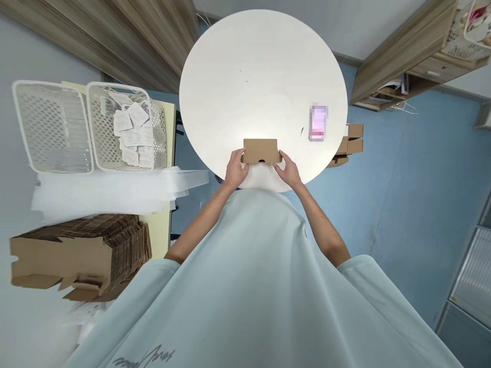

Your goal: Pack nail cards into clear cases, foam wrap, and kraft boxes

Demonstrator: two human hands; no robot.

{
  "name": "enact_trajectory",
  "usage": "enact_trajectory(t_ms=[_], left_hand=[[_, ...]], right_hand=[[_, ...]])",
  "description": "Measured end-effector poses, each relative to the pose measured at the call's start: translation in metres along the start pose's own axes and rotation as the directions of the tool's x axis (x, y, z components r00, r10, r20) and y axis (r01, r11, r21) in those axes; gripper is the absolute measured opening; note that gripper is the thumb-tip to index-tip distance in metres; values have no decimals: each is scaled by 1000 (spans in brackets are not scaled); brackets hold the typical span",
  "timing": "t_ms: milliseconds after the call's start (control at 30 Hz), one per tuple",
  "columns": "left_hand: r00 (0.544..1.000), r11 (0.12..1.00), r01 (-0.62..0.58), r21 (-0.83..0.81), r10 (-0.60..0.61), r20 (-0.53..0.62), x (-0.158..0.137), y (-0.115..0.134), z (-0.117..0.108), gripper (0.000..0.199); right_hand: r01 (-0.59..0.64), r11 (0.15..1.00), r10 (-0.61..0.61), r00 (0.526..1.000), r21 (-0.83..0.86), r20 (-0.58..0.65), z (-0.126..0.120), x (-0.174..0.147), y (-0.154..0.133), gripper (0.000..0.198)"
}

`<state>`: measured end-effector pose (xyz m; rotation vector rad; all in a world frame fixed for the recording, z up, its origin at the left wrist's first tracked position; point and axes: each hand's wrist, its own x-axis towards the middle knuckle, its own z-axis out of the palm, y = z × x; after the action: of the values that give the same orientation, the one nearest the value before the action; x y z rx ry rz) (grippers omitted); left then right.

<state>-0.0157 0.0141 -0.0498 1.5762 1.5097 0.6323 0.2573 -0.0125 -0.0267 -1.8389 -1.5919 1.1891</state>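
A small brown cardboard box [261,150], its lid closed, is at the near side of the round white table [261,56]. A dark half-round notch shows in the middle of its near edge. My left hand [236,169] grips the box's left end, thumb on the near side and fingers along the end. At the opposite end my right hand [288,169] holds it in the same way. Whether the box rests on the tabletop or is slightly raised, I cannot tell. A phone-like rectangle [318,122], pixelated pink and purple, lies on the table to the right.
On a side table at left stand a white basket of folded papers [132,128], another white basket [56,128], white sheets [103,191] and a stack of flattened cartons [80,253]. Small brown boxes [351,140] are beyond the table's right edge. A wooden cabinet [399,56] stands at upper right.
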Motion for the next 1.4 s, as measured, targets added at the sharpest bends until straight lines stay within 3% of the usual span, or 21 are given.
enact_trajectory(t_ms=[100, 233, 467, 633, 800, 967, 1200, 1400], left_hand=[[1000, 998, -17, 66, 18, -8, -15, 2, -2, 67], [999, 996, 44, 78, -44, 2, -26, 3, -6, 54], [971, 972, 227, 68, -231, 66, -29, 5, -1, 39], [930, 932, 361, 8, -361, 71, -28, 0, 6, 30], [891, 893, 450, 5, -450, 55, -28, -7, 12, 28], [881, 880, 473, -39, -470, 59, -27, -13, 19, 32], [885, 886, 463, 38, -464, 41, -24, -15, 23, 32], [891, 891, 448, 73, -452, 45, -21, -20, 23, 35]], right_hand=[[9, 999, -9, 1000, -45, 6, 1, -10, 0, 79], [31, 997, -31, 1000, -77, 3, 2, -19, -1, 67], [-127, 992, 126, 991, 2, 45, 15, -21, 4, 47], [-223, 966, 228, 973, 131, -21, 24, -20, 11, 41], [-283, 951, 291, 956, 128, -46, 29, -20, 19, 35], [-312, 941, 319, 947, 132, -38, 34, -20, 26, 31], [-358, 931, 360, 933, 78, -16, 36, -16, 28, 35], [-327, 944, 328, 944, 45, -29, 37, -8, 31, 49]])
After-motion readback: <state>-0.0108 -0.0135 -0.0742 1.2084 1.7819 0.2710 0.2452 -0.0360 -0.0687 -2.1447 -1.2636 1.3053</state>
